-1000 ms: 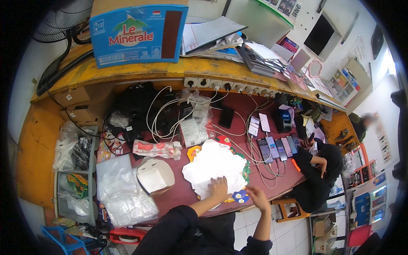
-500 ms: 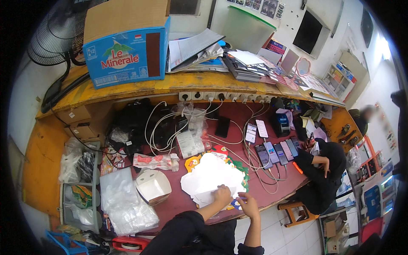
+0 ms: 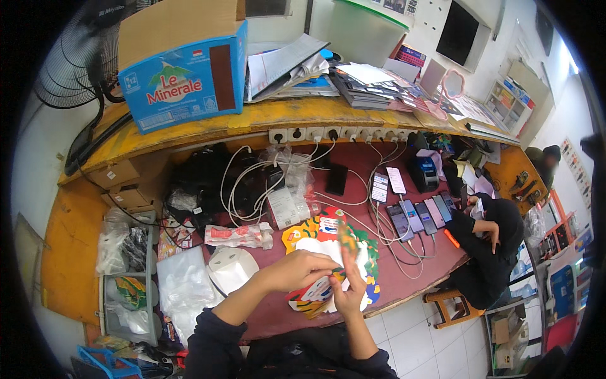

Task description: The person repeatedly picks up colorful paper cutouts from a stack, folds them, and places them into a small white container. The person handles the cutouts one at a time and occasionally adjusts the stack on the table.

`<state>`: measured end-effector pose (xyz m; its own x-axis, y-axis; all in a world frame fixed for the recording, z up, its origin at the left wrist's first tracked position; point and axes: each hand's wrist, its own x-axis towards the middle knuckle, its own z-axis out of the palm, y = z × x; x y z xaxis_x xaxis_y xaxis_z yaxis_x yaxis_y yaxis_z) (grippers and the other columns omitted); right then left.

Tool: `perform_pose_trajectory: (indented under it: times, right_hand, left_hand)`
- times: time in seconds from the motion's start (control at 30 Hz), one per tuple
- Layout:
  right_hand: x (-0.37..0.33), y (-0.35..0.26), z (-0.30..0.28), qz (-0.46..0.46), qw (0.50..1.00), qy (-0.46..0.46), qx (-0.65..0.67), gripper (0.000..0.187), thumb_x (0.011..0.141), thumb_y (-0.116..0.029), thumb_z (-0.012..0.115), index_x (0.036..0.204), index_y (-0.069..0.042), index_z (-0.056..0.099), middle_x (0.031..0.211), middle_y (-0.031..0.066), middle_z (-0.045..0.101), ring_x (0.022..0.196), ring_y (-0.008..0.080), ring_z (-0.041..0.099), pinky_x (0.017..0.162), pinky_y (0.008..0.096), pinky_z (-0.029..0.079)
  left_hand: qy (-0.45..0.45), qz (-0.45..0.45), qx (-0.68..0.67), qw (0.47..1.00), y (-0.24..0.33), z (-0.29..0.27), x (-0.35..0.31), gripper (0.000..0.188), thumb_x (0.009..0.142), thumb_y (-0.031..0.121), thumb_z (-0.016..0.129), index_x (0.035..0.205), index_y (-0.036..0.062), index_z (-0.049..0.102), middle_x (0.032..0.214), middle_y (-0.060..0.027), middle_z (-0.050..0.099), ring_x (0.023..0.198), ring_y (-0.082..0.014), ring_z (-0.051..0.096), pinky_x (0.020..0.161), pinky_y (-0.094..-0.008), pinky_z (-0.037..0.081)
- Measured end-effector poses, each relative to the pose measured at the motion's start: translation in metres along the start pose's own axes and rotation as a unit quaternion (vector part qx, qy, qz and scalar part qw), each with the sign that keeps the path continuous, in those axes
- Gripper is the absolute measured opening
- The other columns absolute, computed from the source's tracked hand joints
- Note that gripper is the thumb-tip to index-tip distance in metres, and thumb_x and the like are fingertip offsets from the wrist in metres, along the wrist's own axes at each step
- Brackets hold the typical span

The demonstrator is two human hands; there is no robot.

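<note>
Together, the left hand (image 3: 297,270) and right hand (image 3: 349,292) pinch a narrow, colourful printed card strip (image 3: 346,243), upright above bright cut-out cards (image 3: 315,237) at the dark red tabletop's (image 3: 404,281) near edge.

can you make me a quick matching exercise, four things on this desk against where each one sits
Things:
1. blue cardboard box
2. row of phones
3. colourful card
4. white dome-shaped device

Places:
a. charging on the red desktop, right of centre
b. on the yellow shelf, upper left
c. on the desktop beside clear plastic bags, lower left
d. pinched between both hands

Pairs: 1-b, 2-a, 3-d, 4-c
</note>
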<state>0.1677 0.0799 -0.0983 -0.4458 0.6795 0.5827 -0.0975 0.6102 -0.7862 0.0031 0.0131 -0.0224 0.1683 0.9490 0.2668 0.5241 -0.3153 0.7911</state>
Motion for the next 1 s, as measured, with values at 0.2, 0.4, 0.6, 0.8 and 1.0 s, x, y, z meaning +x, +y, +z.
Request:
perform_pose_trajectory:
  times: [0.2,0.4,0.6,0.8,1.0]
  right_hand:
    - [0.004,-0.008,0.008,0.123,0.987,0.100,0.009,0.018,0.079,0.007,0.059,0.093,0.003,0.068,0.086,0.0126,0.069,0.077,0.0225,0.067,0.071,0.0262,0.051]
    - [0.023,-0.028,-0.017,-0.111,0.973,-0.197,-0.053,0.016,0.063,-0.010,0.074,0.079,-0.010,0.070,0.097,0.0058,0.062,0.115,0.0248,0.049,0.101,0.0476,0.032]
    - [0.013,-0.037,0.005,0.095,0.984,0.106,0.105,0.013,0.065,-0.004,0.072,0.064,-0.002,0.060,0.095,0.0088,0.054,0.102,0.0290,0.048,0.091,0.0427,0.035]
    - [0.018,-0.045,0.015,0.001,0.978,0.198,-0.073,0.023,0.070,0.001,0.063,0.057,-0.003,0.044,0.110,0.0166,0.051,0.107,0.0294,0.047,0.097,0.0422,0.033]
    - [0.017,-0.057,0.005,0.045,0.997,0.032,0.051,0.021,0.076,-0.001,0.062,0.064,-0.002,0.045,0.113,0.0179,0.049,0.108,0.0296,0.049,0.095,0.0396,0.036]
  left_hand:
    - [0.236,-0.181,-0.150,0.943,-0.016,0.010,-0.027,0.024,0.087,0.013,0.061,0.106,-0.0010,0.063,0.097,-0.0094,0.068,0.086,-0.0206,0.065,0.076,-0.0331,0.052]
    - [0.177,-0.220,-0.658,0.698,-0.024,0.027,-0.043,0.039,0.096,0.028,0.046,0.125,0.0022,0.047,0.120,-0.0111,0.057,0.107,-0.0186,0.058,0.090,-0.0340,0.047]
    - [0.306,-0.225,-0.629,0.678,0.002,0.047,-0.033,0.034,0.097,0.017,0.040,0.127,0.0002,0.043,0.120,-0.0119,0.055,0.107,-0.0221,0.058,0.091,-0.0375,0.048]
    - [0.418,-0.156,-0.517,0.730,0.013,0.085,-0.037,0.030,0.097,0.017,0.042,0.119,-0.0016,0.050,0.112,-0.0089,0.059,0.101,-0.0155,0.058,0.087,-0.0314,0.047]
    - [0.314,-0.137,-0.588,0.732,0.003,0.066,-0.053,0.032,0.097,0.017,0.042,0.122,-0.0026,0.047,0.112,-0.0106,0.059,0.102,-0.0176,0.058,0.088,-0.0319,0.048]
